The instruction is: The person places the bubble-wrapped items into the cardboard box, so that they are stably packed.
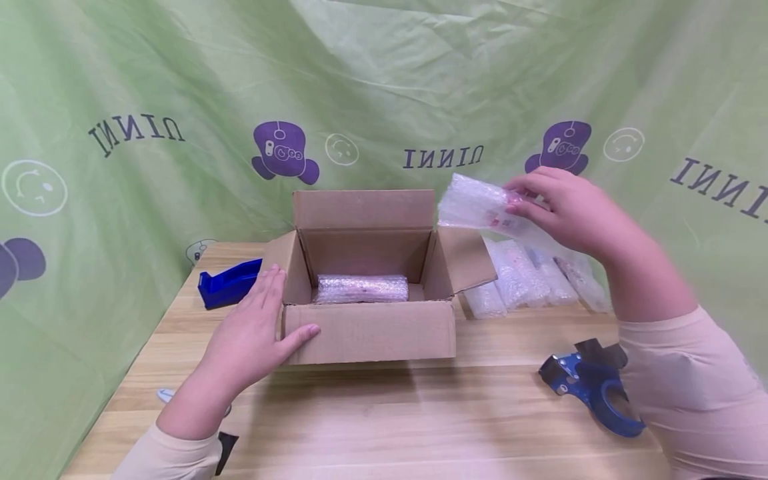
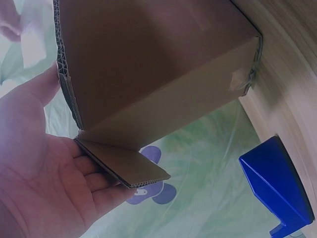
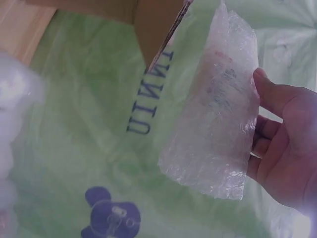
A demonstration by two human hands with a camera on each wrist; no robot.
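Clock faces are off the head view, box at centre. Nearest: blue tape gun [image 1: 573,375] sat on the table [image 1: 420,413] at 4 o'clock. Left hand [image 1: 249,340], at 8, had its fingers laid along the box's left flap and thumb on the front flap: bracing, not clamped. The cardboard box [image 1: 372,333] stood open, one bubble-wrapped roll [image 1: 363,289] lying crosswise inside. Right hand [image 1: 561,203], at 2, well apart from the left, pinched a bubble-wrapped packet [image 1: 471,203] up near the right flap. Loose packets [image 1: 519,277] lay at 3, blue holder [image 1: 231,287] at 9, green curtain [image 1: 384,80] behind. My read: step wanted a light pinch, packet turned parallel to the roll and kept off the right flap, box braced throughout. Hard to see: pale object [image 1: 165,395] and black piece [image 1: 225,448] by the left forearm, part covered, couldn't ID; right sleeve overlapped the tape gun; front wall hid most of the box floor; packet contents unclear through the wrap.
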